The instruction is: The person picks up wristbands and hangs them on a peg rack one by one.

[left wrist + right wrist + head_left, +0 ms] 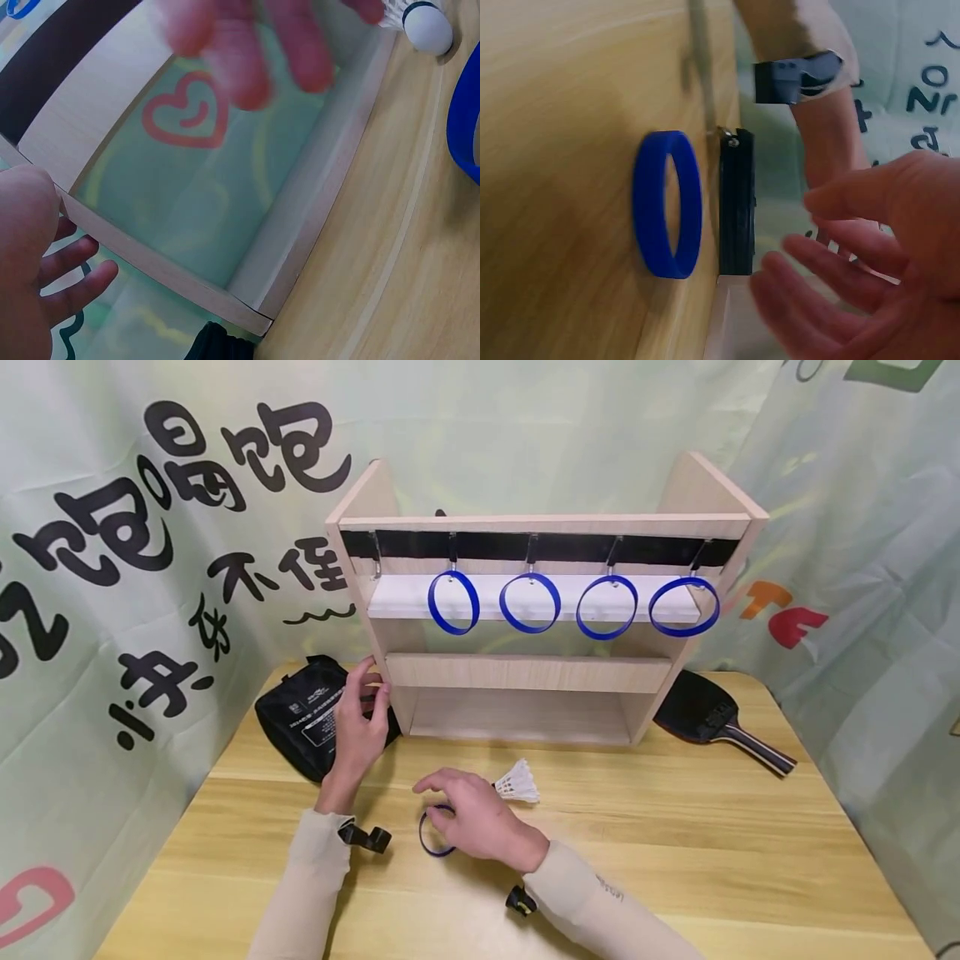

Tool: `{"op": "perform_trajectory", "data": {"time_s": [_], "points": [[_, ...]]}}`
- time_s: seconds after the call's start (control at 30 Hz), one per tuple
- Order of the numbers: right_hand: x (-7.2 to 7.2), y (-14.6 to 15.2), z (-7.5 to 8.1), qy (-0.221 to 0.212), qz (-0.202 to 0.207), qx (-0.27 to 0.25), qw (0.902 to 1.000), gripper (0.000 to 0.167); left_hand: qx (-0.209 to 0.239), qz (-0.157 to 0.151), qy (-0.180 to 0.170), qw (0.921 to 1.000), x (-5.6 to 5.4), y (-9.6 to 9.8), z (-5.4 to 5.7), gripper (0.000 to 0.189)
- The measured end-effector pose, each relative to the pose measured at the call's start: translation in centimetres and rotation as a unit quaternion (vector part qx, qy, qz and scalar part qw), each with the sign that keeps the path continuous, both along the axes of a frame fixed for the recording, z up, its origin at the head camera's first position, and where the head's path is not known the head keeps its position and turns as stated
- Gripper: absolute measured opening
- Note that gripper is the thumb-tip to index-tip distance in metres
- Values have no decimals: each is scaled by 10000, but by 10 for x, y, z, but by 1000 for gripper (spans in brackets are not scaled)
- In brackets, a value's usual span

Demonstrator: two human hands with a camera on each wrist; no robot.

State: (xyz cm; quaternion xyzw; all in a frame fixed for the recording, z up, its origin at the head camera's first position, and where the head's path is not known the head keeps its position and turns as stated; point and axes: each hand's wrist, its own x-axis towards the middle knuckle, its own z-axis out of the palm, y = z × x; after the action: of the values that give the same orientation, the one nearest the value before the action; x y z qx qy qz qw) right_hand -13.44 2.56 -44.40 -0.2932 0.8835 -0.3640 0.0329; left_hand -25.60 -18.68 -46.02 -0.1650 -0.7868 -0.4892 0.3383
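My left hand [360, 722] is at the left side panel of a wooden shelf rack [528, 672], its fingertips at the panel's edge. In the left wrist view its fingers [79, 296] are spread loosely beside that edge. My right hand [480, 818] hovers over the table with loosely bent fingers and nothing between them. Below it a blue wristband [427, 843] lies on the table, partly hidden by the hand. The right wrist view shows this blue band [651, 206] apart from the fingers. Several more blue bands [530, 603] hang from hooks on the rack's black strip [495, 545].
A white shuttlecock [517, 783] lies just beyond my right hand. Left of the rack is a black zip pouch [300, 714], partly behind my left hand. A black table tennis bat [701, 706] lies to the right. The leftmost hook [377, 564] holds no band.
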Motion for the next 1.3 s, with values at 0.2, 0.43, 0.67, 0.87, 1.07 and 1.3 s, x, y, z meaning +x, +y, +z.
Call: {"op": "perform_trajectory", "data": {"time_s": [0.2,0.43,0.67,0.87,1.07,1.3], "points": [[6,-3,-6,136,120,1025,9946,33,9,-58,-43,10000,1,-1,0,44],[7,1,-17,230,81,1068,9940,26,60,-91,77,9999,1,1,2,46],[5,6,-21,331,158,793,9962,24,16,31,118,9999,4,4,4,48],[3,2,-23,242,150,932,9952,28,-24,134,177,9997,7,9,7,45],[0,-3,-26,437,50,1189,9919,21,-26,71,143,9999,4,6,4,47],[-3,-3,-26,503,62,1194,9916,17,-27,-26,28,10000,3,0,1,47]]}}
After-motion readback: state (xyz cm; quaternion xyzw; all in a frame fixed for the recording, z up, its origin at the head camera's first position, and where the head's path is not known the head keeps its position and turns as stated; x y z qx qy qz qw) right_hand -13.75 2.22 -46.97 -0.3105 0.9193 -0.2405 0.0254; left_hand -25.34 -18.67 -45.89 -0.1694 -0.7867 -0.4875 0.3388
